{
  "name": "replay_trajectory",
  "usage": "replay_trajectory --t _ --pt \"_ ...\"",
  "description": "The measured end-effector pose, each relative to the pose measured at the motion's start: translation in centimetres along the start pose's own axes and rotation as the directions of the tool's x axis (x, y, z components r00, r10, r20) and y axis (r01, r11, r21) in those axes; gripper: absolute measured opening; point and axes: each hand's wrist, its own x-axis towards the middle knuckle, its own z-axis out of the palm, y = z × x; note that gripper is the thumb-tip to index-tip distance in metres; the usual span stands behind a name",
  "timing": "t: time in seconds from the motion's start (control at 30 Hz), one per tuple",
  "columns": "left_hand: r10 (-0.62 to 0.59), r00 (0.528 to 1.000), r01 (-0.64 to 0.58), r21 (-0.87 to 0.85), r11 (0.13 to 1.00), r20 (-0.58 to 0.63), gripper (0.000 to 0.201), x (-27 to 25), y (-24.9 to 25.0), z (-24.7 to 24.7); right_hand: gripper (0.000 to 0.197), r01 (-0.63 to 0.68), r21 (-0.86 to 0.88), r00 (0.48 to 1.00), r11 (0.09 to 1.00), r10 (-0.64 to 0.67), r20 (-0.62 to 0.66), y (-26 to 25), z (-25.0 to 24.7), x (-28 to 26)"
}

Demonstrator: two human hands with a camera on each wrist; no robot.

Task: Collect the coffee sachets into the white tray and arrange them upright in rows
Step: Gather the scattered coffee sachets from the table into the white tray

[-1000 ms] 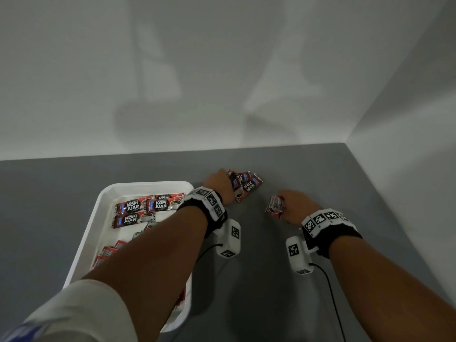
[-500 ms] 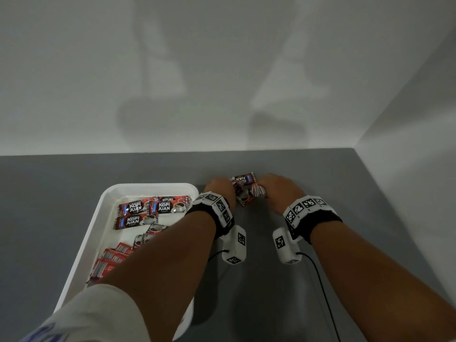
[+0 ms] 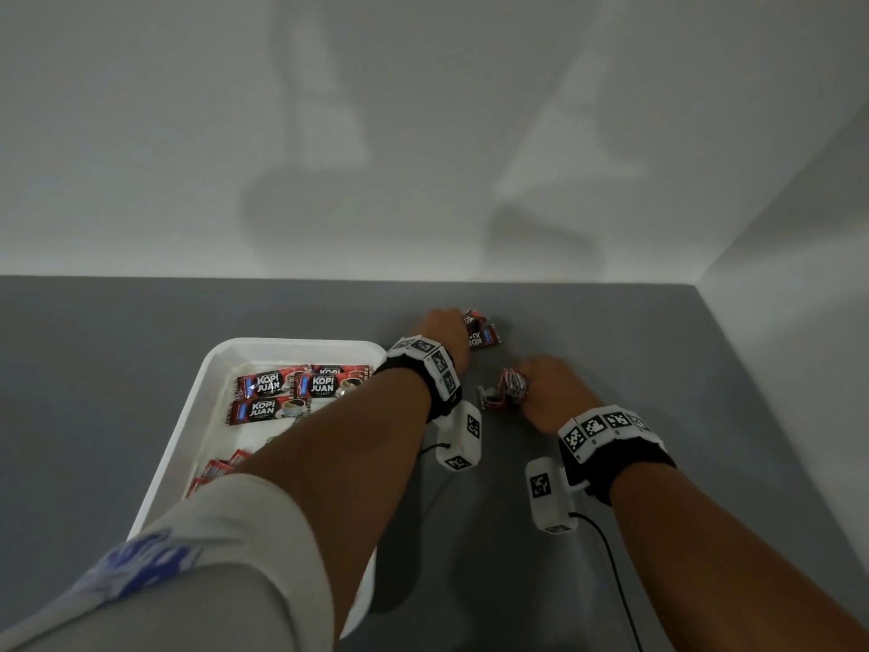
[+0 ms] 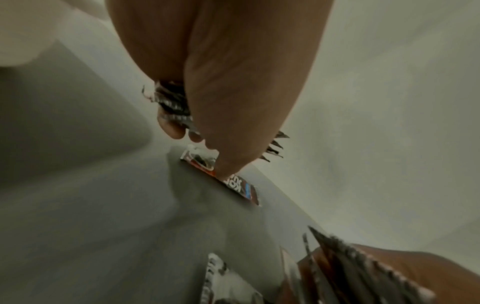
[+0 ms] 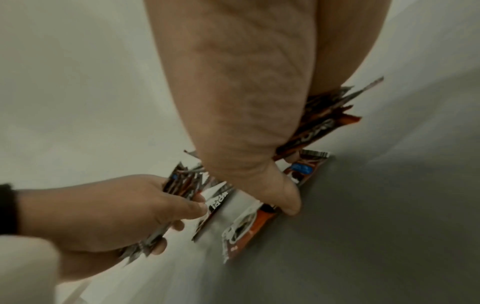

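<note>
Your table [image 3: 117,369] is grey and meets white walls at 12 and 3 o'clock. The tray [image 3: 197,416] sits on it at about 9 o'clock from your hands, its near half hidden under your left forearm. Inside, three sachets [image 3: 268,409] lie flat, label up, at the far end, and a few more red ones [image 3: 214,470] lean in a row nearer you. Your left hand [image 3: 446,329] is at 12 o'clock, just past the tray's far right corner, fingers curled round a fanned bundle [image 3: 479,334] of sachets. Your right hand [image 3: 548,390] is at 2 o'clock, near the left but apart from it, gripping its own bundle [image 3: 512,383]. The right wrist view shows your right thumb [image 5: 285,197] down on a loose sachet [image 5: 244,226] lying on the table.
</note>
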Motion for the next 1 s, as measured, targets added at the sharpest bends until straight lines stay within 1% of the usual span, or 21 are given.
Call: replay_trajectory --t 0.07,0.13,0.17,0.27,0.33,0.4,0.47,0.53,0.6,0.63,0.7,0.77,0.8,0.83,0.87,0.9,0.97,1.0 --pt "0.034 0.999 -0.037 0.094 0.995 0.032 0.040 0.5 0.2 0.6 0.008 -0.009 0.025 1.000 1.000 0.008 0.007 0.0 0.2 -0.8" --pt "0.059 0.996 -0.068 0.158 0.985 0.059 0.043 0.8 0.5 0.8 0.023 -0.010 0.055 1.000 0.998 0.010 0.002 0.1 0.8 -1.3" --pt "0.066 0.996 -0.075 0.167 0.983 0.060 0.041 0.9 0.6 0.8 0.029 -0.017 0.069 1.000 0.997 0.016 0.005 0.0 1.3 -1.5" --pt "0.081 0.995 -0.090 0.176 0.980 0.059 0.026 0.9 0.8 0.9 0.031 -0.049 0.101 0.999 0.994 0.050 -0.012 -0.4 2.1 -2.1" --pt "0.090 0.994 -0.100 0.173 0.980 0.068 0.023 0.4 0.7 1.0 0.038 -0.071 0.109 0.997 0.992 0.069 0.022 -0.4 2.2 -2.5" --pt "0.097 0.993 -0.106 0.157 0.982 0.070 0.024 -0.5 0.7 0.9 0.034 -0.081 0.059 0.995 0.995 0.078 0.059 -0.5 2.4 -3.0" --pt "0.081 0.993 -0.089 0.096 0.991 0.085 0.027 -1.8 0.7 0.1 0.029 -0.102 0.049 0.994 0.994 0.100 0.045 -0.8 2.7 -3.9" --pt "0.091 0.991 -0.093 0.017 0.995 0.099 0.024 -3.3 0.4 -1.3 0.028 -0.135 0.095 0.991 0.986 0.132 0.037 -1.4 2.9 -5.1" --pt "0.135 0.989 -0.131 -0.057 0.990 0.064 0.019 -5.0 -0.8 -3.1 0.025 -0.142 0.154 0.990 0.978 0.137 0.044 -2.2 2.4 -6.4" --pt "0.158 0.986 -0.154 -0.084 0.985 0.043 0.021 -6.1 -1.6 -4.4 0.025 -0.134 0.203 0.991 0.970 0.126 0.054 -2.9 1.8 -7.1" --pt "0.194 0.981 -0.190 -0.088 0.978 0.030 0.023 -8.6 -3.7 -6.9 0.023 -0.092 0.311 0.995 0.946 0.079 0.054 -4.4 0.2 -8.2" --pt "0.204 0.978 -0.203 -0.026 0.979 0.049 0.020 -11.2 -6.3 -9.2 0.015 -0.025 0.385 1.000 0.923 0.019 0.018 -6.4 -1.8 -9.1" --pt "0.196 0.979 -0.197 0.013 0.980 0.063 0.019 -12.5 -7.8 -10.1 0.017 0.024 0.407 1.000 0.913 -0.026 -0.001 -7.7 -2.9 -9.5" --pt "0.183 0.980 -0.187 0.047 0.981 0.074 0.018 -13.7 -9.4 -10.8 0.025 0.070 0.421 0.998 0.904 -0.067 -0.022 -9.2 -3.9 -9.7" --pt "0.162 0.983 -0.169 0.079 0.982 0.090 0.017 -14.6 -11.0 -11.1 0.028 0.117 0.436 0.993 0.892 -0.107 -0.049 -10.8 -4.8 -9.8" --pt "0.151 0.983 -0.163 0.109 0.981 0.105 0.016 -15.8 -12.5 -11.4 0.027 0.162 0.449 0.987 0.879 -0.148 -0.067 -12.5 -5.3 -9.8" --pt "0.141 0.982 -0.159 0.151 0.976 0.125 0.016 -17.8 -15.1 -10.9 0.026 0.250 0.461 0.966 0.852 -0.249 -0.065 -16.2 -5.6 -9.6" --pt "0.137 0.981 -0.157 0.148 0.976 0.135 0.016 -18.6 -16.0 -10.3 0.029 0.285 0.446 0.954 0.848 -0.294 -0.051 -18.1 -5.4 -9.4"
